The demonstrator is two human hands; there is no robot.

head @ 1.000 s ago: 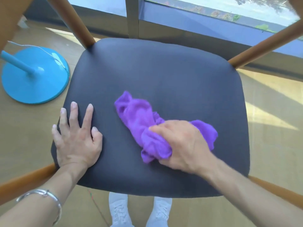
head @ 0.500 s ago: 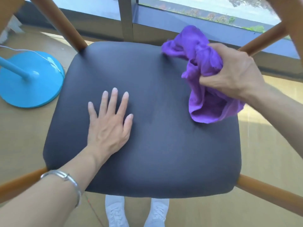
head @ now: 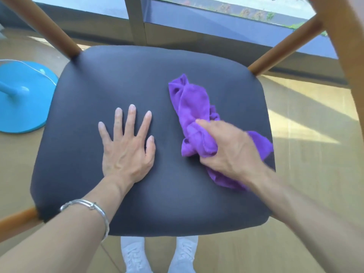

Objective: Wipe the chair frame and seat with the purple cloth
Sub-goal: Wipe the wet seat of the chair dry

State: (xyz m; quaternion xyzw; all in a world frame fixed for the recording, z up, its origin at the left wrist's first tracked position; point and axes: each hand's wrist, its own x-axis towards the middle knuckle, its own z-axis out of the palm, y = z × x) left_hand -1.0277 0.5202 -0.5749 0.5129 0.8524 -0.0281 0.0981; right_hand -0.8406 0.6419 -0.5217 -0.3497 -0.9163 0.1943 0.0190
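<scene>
Seat [head: 157,85]: dark, padded, likely smooth and yielding.
Frame [head: 285,44]: wooden rails, rigid.
Purple cloth [head: 193,103]: bunched on seat's right half; soft, light, limp, best held as a wad.
Right hand [head: 230,152]: grips cloth's near end.
Left hand [head: 126,150]: flat, fingers spread, on seat.

Fuzzy purple cloth [head: 194,107] on a smooth matt dark seat [head: 118,79]; frame [head: 285,44] of satin wood.

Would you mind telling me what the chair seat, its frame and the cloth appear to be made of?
Seat: likely matte leatherette, smooth with soft sheen. Frame: varnished wood, warm brown rounded rails. Purple cloth: apparently microfibre, fuzzy with soft folds.
</scene>
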